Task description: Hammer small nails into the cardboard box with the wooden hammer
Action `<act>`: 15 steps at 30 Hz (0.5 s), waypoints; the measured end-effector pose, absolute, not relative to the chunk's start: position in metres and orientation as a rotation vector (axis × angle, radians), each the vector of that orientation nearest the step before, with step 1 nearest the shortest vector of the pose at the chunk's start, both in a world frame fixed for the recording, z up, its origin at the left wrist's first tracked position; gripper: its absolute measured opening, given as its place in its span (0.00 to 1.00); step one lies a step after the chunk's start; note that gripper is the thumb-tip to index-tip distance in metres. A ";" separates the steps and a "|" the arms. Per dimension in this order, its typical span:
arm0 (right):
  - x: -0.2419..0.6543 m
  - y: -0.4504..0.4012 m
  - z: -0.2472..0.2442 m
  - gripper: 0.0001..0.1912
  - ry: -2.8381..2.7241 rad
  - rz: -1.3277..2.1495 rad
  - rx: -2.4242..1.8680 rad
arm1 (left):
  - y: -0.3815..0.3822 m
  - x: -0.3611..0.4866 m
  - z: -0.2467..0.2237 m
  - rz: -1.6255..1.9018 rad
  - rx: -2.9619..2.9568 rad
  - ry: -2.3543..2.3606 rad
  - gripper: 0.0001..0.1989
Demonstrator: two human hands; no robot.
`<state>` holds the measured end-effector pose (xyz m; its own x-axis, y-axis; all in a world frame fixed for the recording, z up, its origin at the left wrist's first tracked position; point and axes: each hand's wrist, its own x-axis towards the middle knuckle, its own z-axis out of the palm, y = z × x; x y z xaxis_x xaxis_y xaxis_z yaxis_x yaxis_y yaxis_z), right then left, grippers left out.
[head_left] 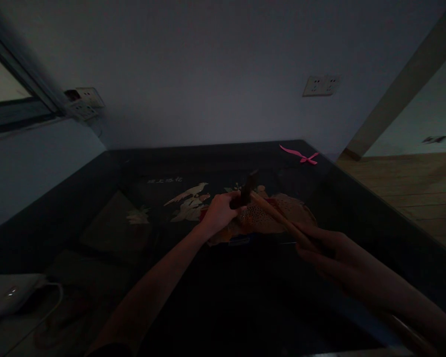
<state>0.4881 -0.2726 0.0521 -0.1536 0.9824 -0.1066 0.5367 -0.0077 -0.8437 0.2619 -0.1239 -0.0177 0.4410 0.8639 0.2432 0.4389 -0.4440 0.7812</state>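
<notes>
My right hand (334,250) is wrapped round the light wooden handle (278,216) of a hammer-shaped tool. At the handle's far end, a dark block-like head (248,186) sits across it. My left hand (225,210) pinches the lower left end of this dark piece between thumb and fingers. Dim light hides how head and handle join. Under both hands lies a brownish, irregular sheet (290,210) with many small holes and reddish patches. A small blue patch (240,241) shows at its near edge.
The dark glossy tabletop (226,297) bears a pale bird-and-flower picture (189,203). A pink ribbon (301,155) lies at the back right corner. A white device with a cable (13,292) is at the lower left. Wall sockets (319,86) are behind.
</notes>
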 end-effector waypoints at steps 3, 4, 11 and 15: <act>0.491 -0.275 0.050 0.29 -1.699 1.120 -1.618 | -0.125 0.262 -0.018 0.855 2.071 1.099 0.05; 0.493 -0.276 0.049 0.30 -1.683 1.128 -1.627 | -0.125 0.262 -0.018 0.866 2.064 1.095 0.04; 0.490 -0.276 0.043 0.25 -1.696 1.028 -1.568 | -0.124 0.262 -0.019 0.841 2.071 1.091 0.08; 0.492 -0.280 0.043 0.28 -1.631 1.033 -1.601 | -0.125 0.262 -0.018 0.847 2.075 1.107 0.05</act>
